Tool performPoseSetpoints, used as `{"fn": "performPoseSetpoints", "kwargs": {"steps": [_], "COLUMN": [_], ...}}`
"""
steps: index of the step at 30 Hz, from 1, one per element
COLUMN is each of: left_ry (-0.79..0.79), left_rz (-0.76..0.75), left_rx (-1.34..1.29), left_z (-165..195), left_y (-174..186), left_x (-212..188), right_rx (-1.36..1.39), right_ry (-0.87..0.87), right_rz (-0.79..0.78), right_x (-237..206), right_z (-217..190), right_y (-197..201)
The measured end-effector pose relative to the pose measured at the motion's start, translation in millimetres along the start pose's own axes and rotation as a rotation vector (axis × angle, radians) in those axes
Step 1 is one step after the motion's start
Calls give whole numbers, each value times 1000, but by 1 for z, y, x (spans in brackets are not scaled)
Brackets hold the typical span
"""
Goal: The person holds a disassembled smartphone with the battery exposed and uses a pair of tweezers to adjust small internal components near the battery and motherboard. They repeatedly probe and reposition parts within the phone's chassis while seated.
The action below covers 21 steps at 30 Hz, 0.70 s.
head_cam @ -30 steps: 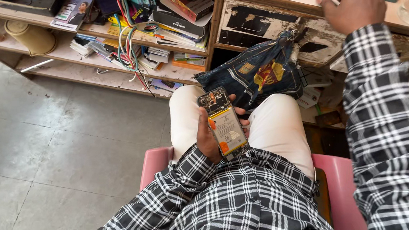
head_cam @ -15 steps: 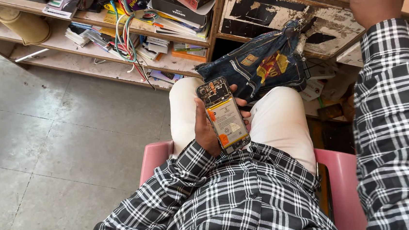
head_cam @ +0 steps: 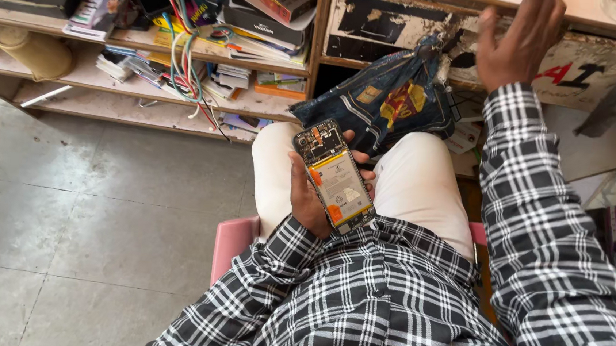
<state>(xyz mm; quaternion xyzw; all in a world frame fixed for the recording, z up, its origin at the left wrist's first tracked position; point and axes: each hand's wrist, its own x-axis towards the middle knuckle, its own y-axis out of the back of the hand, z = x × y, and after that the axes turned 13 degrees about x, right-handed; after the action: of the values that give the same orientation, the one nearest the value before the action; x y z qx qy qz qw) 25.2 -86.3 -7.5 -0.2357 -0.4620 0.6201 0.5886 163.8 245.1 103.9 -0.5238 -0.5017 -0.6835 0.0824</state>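
While the left hand point(head_cam: 315, 199) grips an opened phone point(head_cam: 333, 175), the right hand point(head_cam: 518, 39) hovers spread, holding nothing.

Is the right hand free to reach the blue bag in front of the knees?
Probably yes. The right hand is open and empty, raised near the counter edge just above the blue bag; nothing lies between them.

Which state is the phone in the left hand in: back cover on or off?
Off: the phone in the left hand shows its bare battery and circuit board.
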Motion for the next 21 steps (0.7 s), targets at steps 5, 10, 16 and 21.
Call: {"fn": "performPoseSetpoints", "kwargs": {"steps": [5, 10, 16, 21], "left_ry": [-8, 21, -62, -180], "left_rz": [15, 67, 103, 224], "left_rx": [-20, 39, 102, 182], "left_z": [3, 8, 14, 34], "left_y": [-6, -9, -6, 8], "left_x": [3, 4, 7, 17], "right_rx": [121, 109, 146, 228], "right_ry": [-55, -90, -110, -130], "right_rz": [-111, -182, -212, -201], "right_x": [-10, -16, -30, -36], "right_z": [-11, -16, -13, -17], "right_y": [7, 9, 6, 6]}}
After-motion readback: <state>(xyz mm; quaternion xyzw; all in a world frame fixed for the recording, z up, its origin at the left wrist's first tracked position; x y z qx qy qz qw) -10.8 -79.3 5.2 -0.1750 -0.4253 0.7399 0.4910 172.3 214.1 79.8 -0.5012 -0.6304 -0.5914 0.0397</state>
